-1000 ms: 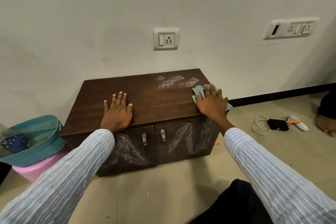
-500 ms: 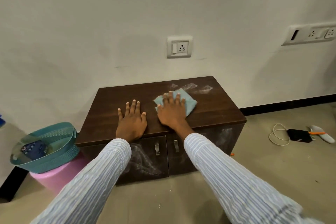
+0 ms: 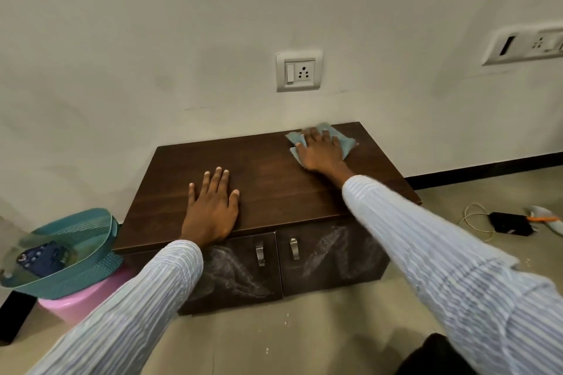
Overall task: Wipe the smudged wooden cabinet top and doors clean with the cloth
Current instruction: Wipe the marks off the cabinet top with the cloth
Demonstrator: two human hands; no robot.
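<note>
Right hand flat, fingers spread, pressing the cloth at the cabinet top's far right corner, shifted from mid-top half a second ago; smudges there gone. Left hand open, palm still flat near front edge. Doors still smeared.

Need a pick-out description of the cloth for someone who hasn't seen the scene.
Find the low dark wooden cabinet against the white wall, under the wall socket. At the cabinet top's far right corner, the right hand presses flat on the cloth. It is small, crumpled and pale blue-green, the only fabric on the top; the left hand near the front edge rests on bare wood.
</note>
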